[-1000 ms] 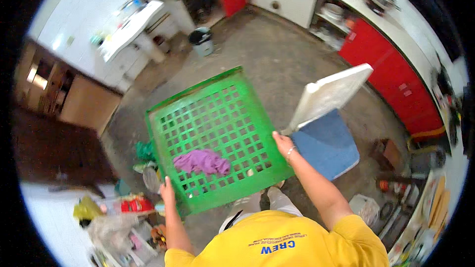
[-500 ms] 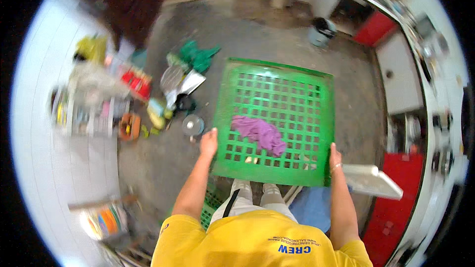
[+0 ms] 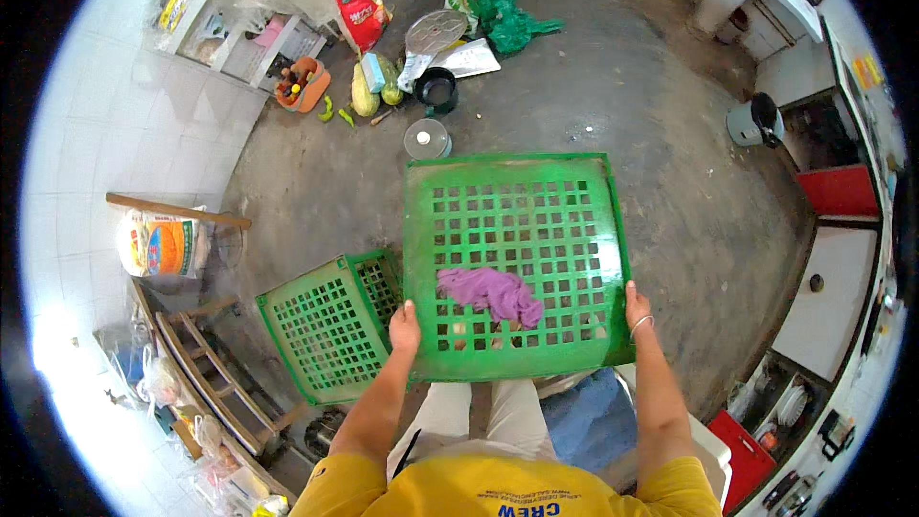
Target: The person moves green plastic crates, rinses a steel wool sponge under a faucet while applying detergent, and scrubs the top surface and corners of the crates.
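Between my hands I carry a green plastic lattice shelf panel (image 3: 517, 170), shaped like a shallow square tray. A crumpled purple cloth (image 3: 493, 295) lies on its near half. My left hand (image 3: 405, 327) is closed around the left edge close to the near corner. On the opposite edge my right hand (image 3: 637, 304) grips at about the same height, with a bangle at the wrist. The undersides of both grips are hidden. Left of the panel, on the floor, stands a similar green lattice rack (image 3: 321, 330), partly covered by my left forearm.
Beyond the panel a glass lid (image 3: 427, 139), a black pan (image 3: 437, 90) and a green plastic bag (image 3: 512, 19) lie on the floor. A wooden ladder (image 3: 206, 364) leans at left. A bucket (image 3: 753, 122) stands right, near counter cabinets. Blue cloth (image 3: 592, 426) lies by my legs.
My view has swung to the right and the panel appears lower in it, still in both hands with the purple cloth on top. The second green rack has come more fully into view.
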Demonstrator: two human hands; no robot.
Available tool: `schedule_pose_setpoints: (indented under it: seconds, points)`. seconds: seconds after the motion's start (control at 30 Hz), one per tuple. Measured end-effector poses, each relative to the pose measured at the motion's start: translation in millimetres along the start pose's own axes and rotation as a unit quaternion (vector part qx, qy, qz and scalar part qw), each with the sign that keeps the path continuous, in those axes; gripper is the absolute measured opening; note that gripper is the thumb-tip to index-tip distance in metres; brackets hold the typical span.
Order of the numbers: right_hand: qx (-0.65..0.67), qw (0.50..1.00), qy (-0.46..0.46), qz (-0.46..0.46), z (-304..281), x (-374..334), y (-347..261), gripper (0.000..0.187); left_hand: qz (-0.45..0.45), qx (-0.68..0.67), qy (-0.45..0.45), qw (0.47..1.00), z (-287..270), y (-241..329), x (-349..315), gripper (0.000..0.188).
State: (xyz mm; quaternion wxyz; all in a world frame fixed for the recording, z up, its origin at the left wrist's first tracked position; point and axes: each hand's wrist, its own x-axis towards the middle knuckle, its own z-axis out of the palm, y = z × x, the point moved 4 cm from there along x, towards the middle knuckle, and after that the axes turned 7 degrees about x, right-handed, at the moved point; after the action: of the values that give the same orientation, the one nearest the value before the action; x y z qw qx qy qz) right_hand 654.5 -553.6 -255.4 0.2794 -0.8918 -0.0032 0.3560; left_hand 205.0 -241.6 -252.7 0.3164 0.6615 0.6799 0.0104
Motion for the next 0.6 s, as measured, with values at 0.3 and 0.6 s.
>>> schedule_pose_setpoints:
  seconds: [0.3,0.6]
  points:
    - [-0.031,0.992,-0.051,-0.109,120.2,68.7,-23.0,0.068,-0.155,-0.006,0.068,0.986,35.7,-76.2,34.1,0.054]
    - [-0.007,0.985,0.002,-0.172,212.0,144.7,-0.9,0.055,-0.192,-0.1,0.008,0.976,128.4,-137.2,87.4,0.076]
